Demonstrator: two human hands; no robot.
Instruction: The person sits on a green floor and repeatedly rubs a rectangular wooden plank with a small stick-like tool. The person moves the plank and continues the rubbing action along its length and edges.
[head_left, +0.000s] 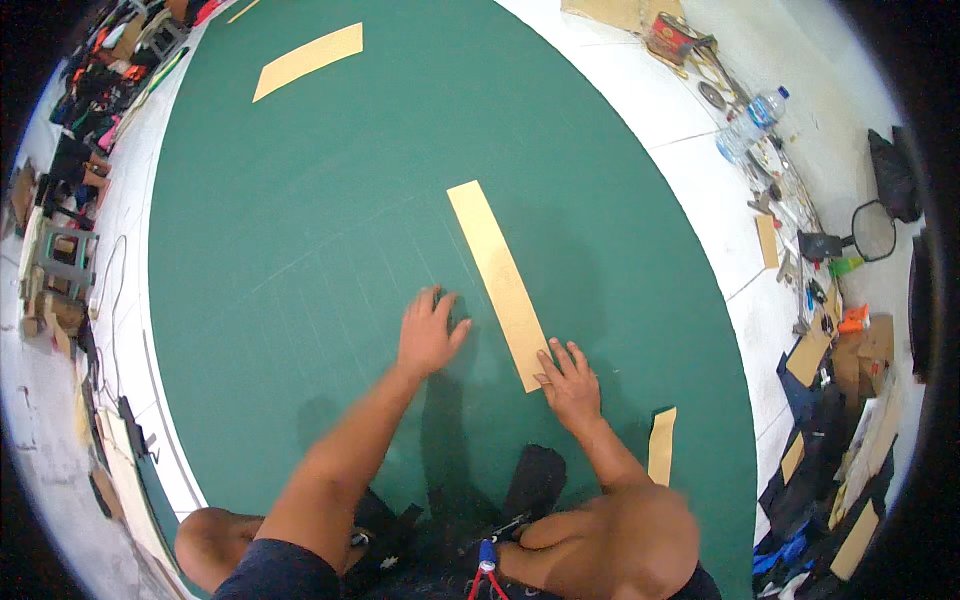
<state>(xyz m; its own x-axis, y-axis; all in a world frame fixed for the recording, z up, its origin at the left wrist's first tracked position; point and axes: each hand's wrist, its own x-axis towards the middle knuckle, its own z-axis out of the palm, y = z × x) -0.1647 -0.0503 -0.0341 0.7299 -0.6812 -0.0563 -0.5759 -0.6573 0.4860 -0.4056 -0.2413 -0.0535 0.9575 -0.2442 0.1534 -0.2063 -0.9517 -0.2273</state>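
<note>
**Long tan strip on green cloth, both hands down near it**

Long tan strip [495, 275]: mid-cloth, slanting from far left to near right. Flat, straight-edged, narrow rectangle; looks like stiff card, matt.

Right hand [571, 388] at its near end: fingers spread, tips resting on the strip's right edge, not closed round it. Left hand [430, 335] over the cloth, left of the strip and apart from it: fingers loosely spread, thumb out to the side.

Underneath, one dark green cloth [560, 130], smooth, with curved edges in this wide view. Thin pale lines [345, 250] left of the strip: one long slanting, several roughly parallel; exact count unclear, left forearm [345, 445] crossing the near ground.

Other tan pieces on the cloth, three: a broad one [310, 62] far left, a short one [661, 447] near right by the knee [650, 540], a sliver [243, 11] at the far left edge.

Beyond: white tiled floor [690, 180]. Right side, mixed clutter, including a clear plastic bottle [765, 108] with blue cap, one black hoop [874, 231], one black bag [893, 178]. Left side, heaped dark and coloured items [100, 85], too jumbled to count.
</note>
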